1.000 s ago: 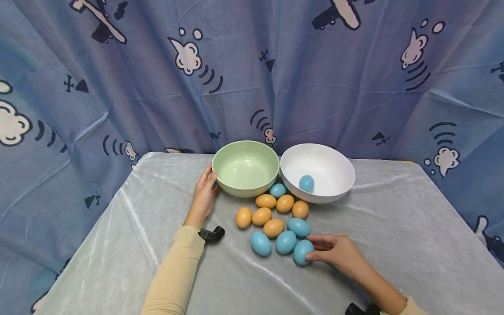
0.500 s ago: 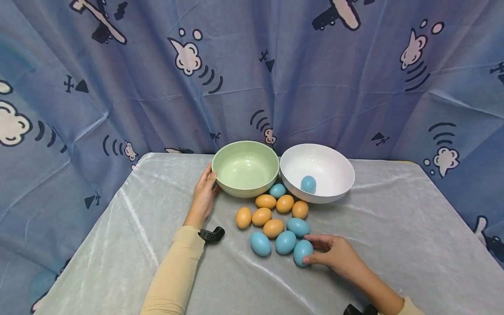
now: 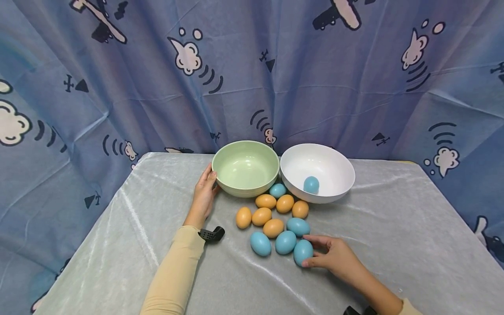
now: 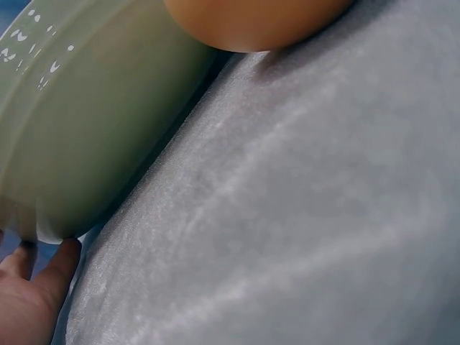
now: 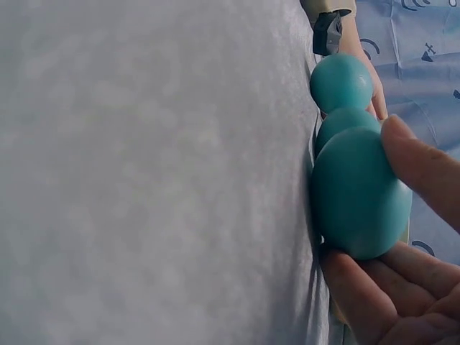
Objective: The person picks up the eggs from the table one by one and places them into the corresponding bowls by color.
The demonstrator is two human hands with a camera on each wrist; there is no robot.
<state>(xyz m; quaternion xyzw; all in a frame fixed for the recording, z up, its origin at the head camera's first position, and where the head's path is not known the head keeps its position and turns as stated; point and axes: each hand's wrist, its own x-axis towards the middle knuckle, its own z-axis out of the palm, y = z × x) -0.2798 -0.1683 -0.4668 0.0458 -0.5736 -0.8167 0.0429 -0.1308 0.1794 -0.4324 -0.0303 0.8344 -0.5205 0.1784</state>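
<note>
My left hand (image 3: 203,194) rests against the left wall of a pale green bowl (image 3: 246,191). In the left wrist view its fingertips (image 4: 68,248) touch the bowl's lower side, the fingers nearly straight. My right hand (image 3: 340,258) holds the nearest blue egg (image 3: 302,253) between thumb and fingers, with the egg still on the cloth. In the right wrist view the thumb lies on one side of that egg (image 5: 359,198) and the fingers on the other. Beside it are more blue eggs (image 3: 285,243), touching or close together.
A white bowl (image 3: 342,179) stands right of the green one, with one blue egg (image 3: 311,185) inside. Several orange eggs (image 3: 261,216) lie in front of the bowls, and a blue egg (image 3: 278,190) sits between them. Grey cloth (image 3: 138,245) covers the table; a patterned curtain (image 3: 236,65) hangs behind.
My right thumb has slid a little further round the near side of the egg. Inside the white bowl, the blue egg has rolled slightly right. The left hand stays put.
</note>
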